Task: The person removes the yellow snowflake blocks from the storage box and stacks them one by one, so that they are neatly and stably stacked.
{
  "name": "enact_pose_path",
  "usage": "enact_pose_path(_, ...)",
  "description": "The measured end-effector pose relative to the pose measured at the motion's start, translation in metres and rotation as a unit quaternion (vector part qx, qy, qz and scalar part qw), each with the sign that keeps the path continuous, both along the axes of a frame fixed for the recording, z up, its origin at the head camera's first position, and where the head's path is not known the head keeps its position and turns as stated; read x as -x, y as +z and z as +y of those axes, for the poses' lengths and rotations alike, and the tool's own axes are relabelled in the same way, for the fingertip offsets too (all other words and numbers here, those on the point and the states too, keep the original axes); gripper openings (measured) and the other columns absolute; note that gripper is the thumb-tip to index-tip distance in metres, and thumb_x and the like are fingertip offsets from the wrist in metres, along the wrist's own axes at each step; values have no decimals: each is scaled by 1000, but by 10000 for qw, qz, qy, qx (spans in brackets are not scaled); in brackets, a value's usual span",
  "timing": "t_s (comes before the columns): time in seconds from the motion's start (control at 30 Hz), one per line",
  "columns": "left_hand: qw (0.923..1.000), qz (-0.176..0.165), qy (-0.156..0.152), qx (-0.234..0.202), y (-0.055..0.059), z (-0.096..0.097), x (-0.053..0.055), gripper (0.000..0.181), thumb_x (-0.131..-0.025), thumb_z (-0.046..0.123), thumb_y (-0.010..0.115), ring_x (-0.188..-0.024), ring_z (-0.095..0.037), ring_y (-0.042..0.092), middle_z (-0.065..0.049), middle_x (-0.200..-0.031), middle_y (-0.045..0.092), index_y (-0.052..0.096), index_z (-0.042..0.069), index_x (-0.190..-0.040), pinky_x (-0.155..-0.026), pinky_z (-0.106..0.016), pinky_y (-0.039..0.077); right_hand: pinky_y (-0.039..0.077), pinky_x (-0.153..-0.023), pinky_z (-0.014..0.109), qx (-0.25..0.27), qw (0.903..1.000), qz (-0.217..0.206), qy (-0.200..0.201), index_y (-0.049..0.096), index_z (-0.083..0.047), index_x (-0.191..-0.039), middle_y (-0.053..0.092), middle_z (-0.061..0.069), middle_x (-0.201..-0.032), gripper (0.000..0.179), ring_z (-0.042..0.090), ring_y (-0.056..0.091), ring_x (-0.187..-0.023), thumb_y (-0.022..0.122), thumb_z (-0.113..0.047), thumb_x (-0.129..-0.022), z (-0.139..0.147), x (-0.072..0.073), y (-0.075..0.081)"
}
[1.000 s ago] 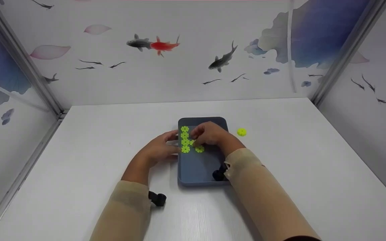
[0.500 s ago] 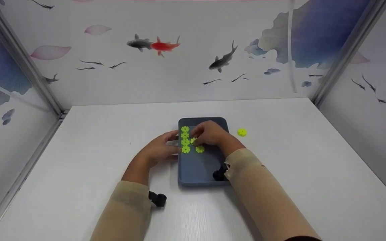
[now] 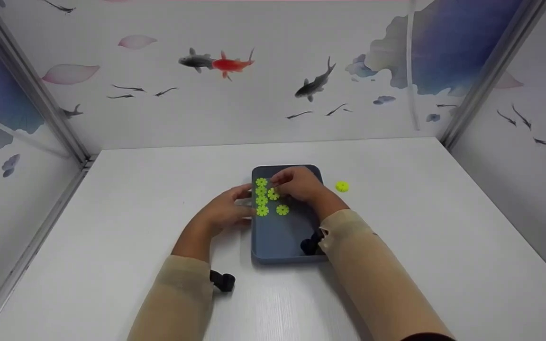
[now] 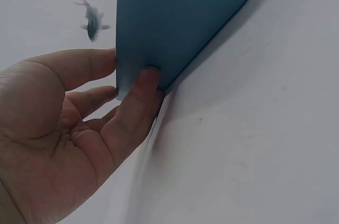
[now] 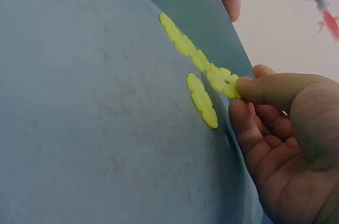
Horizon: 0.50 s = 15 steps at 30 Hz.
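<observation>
The right hand (image 3: 299, 183) pinches a yellow flower piece (image 5: 225, 81) inside the tray (image 3: 282, 241). It looks light and stiff, best held by its edge. The left hand (image 4: 69, 160) touches the tray with spread fingers.

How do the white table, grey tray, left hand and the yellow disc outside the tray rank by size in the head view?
Largest to smallest, as they look there:
1. White table
2. Grey tray
3. Left hand
4. Yellow disc outside the tray

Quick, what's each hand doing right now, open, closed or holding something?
Left hand: open, touching the tray.
Right hand: closed, pinching a yellow-green notched disc.
</observation>
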<state>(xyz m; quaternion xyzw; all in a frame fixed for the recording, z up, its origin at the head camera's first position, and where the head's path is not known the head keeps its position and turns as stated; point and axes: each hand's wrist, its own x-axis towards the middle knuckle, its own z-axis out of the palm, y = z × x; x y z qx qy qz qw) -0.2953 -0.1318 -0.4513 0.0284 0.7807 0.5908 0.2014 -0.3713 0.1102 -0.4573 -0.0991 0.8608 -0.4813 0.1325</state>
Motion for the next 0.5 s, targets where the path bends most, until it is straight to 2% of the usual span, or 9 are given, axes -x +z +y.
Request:
enact_pose_path(0.17, 10000, 11, -17, -38, 0, 0, 0, 84, -94, 6, 75, -142, -29, 61, -7, -169, 43, 38, 25, -168, -110, -45, 61, 64, -81, 30, 273, 9995, 32, -176, 79, -15, -119, 76, 5, -110, 20, 22, 70, -94, 74, -19, -100, -1, 1, 1)
enact_pose_path(0.27, 10000, 15, -5, -31, 0, 0, 0, 84, -94, 6, 75, -142, -29, 61, -7, -169, 43, 38, 25, -168, -110, -45, 61, 64, -81, 32, 408, 9988, 30, -262, 80, -15, -119, 76, 6, -110, 20, 23, 70, -95, 75, -19, -100, -1, 1, 2)
enact_pose_path(0.5, 10000, 31, 33, 46, -1, 1, 0, 84, -94, 8, 76, -143, -29, 60, -6, -169, 43, 39, 27, -167, -110, -46, 60, 64, -103, 40, 856, 9940, 166, -658, 81, -19, -113, 77, 4, -117, 14, 23, 71, -106, 76, -18, -99, -1, -1, 9)
